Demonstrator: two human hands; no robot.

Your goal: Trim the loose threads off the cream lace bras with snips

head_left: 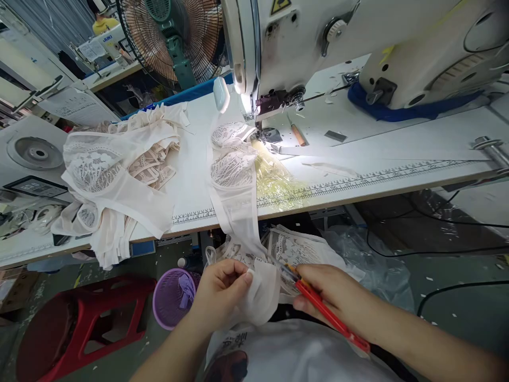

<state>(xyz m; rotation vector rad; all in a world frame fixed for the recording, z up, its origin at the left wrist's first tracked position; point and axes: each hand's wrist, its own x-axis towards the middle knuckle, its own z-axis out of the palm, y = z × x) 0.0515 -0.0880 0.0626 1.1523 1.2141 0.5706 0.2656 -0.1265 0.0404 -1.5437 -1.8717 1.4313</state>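
Note:
My left hand [225, 292] is closed, thumb and finger pinching the edge of a white lace bra [234, 199] near my lap. One end of this bra lies on the sewing table by the needle, and its band hangs over the front edge toward me. In my right hand [328, 289] are thread snips [318, 305] with a red and orange handle. Their metal tip points at the bra fabric, just right of my left fingers. Whether the blades touch the cloth I cannot tell. Another white lace piece [306, 246] lies below the table edge, behind the snips.
The sewing machine [294, 48] stands over the table [194, 175], which has a ruler strip along its front. A pile of white bras [107, 164] lies at left. An orange-handled tool [297, 135] is near the needle. Below are a purple basket [169, 300] and a red stool [91, 318].

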